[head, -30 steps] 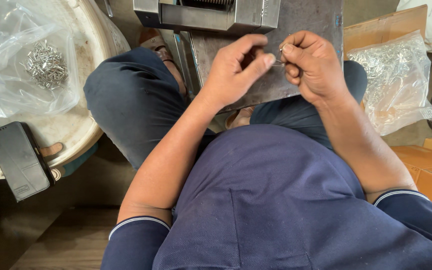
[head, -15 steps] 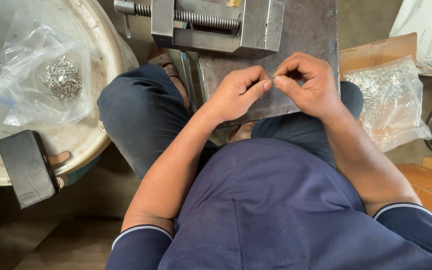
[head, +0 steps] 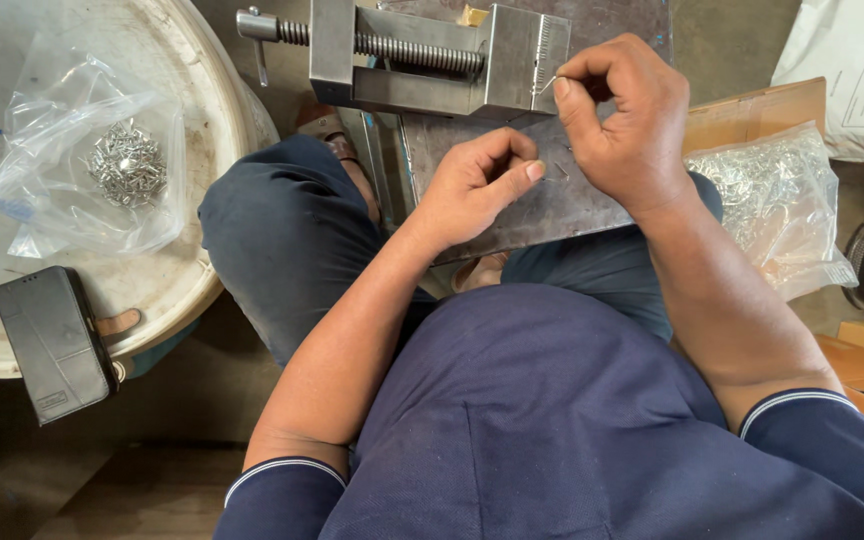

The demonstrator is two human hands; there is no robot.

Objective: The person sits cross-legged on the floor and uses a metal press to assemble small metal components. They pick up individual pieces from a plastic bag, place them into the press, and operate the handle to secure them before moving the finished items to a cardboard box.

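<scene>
My right hand (head: pixel 617 120) pinches a small thin metal piece (head: pixel 548 84) between thumb and forefinger, right at the jaw of a grey steel vise (head: pixel 422 60). My left hand (head: pixel 477 185) rests lower on the dark metal plate (head: pixel 572 205), fingers curled, thumb and forefinger near another small metal piece (head: pixel 556 172) lying on the plate. Whether the left hand holds anything is hidden by the fingers. The vise sits on the plate, its screw handle pointing left.
A clear bag of small metal parts (head: pixel 127 165) lies on a round white lid (head: pixel 187 270) at the left, beside a black phone case (head: pixel 52 340). Another clear bag of metal parts (head: pixel 772 205) lies in a cardboard box (head: pixel 752 105) at the right.
My hands have parted: the right hand rose with the metal piece to the vise jaw, while the left stayed low on the plate. The view has tilted, showing more of the vise.
</scene>
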